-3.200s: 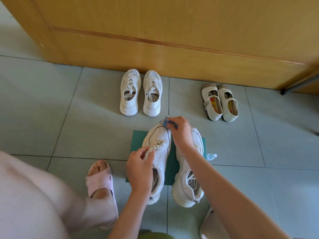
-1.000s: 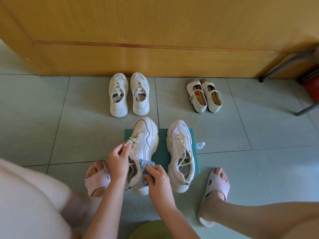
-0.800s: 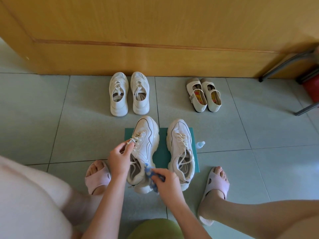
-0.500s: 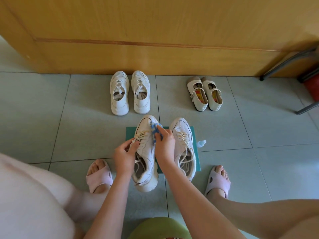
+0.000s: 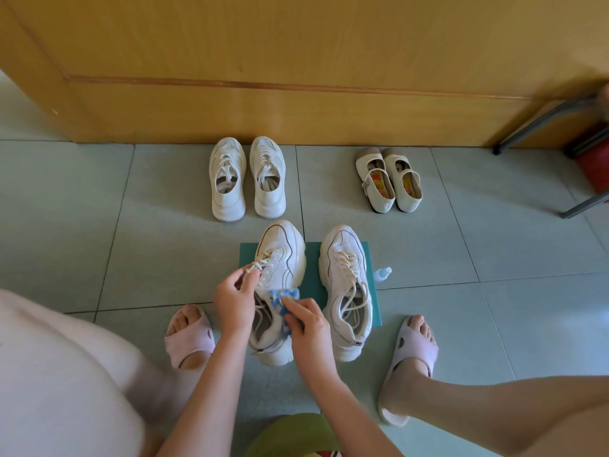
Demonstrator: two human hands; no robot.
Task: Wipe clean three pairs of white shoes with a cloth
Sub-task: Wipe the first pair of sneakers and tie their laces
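Head view: your right hand [image 5: 308,321] is coming back from the toe to the mid-side of the chunky sneaker [image 5: 280,255], so you're running back-and-forth strokes along its inner flank. The blue patterned cloth [image 5: 283,300] is pinched in its curled fingers, just ahead of the knuckles, and is pressing on the upper beside the collar. Your left hand [image 5: 235,300] is still pinching the laces on the far side of the shoe, steadying it. So you're still working on the first shoe of this pair.

Its mate [image 5: 344,258] is sitting just right of your right hand, untouched. Both are resting on the green mat [image 5: 313,258]. The mesh pair [image 5: 228,153] is waiting well ahead of your left hand and the strap pair [image 5: 370,163] ahead-right of your right hand, neither being handled.

Containers: only a small clear bottle [image 5: 383,273], lying right of the mate. I can't tell what's in it.
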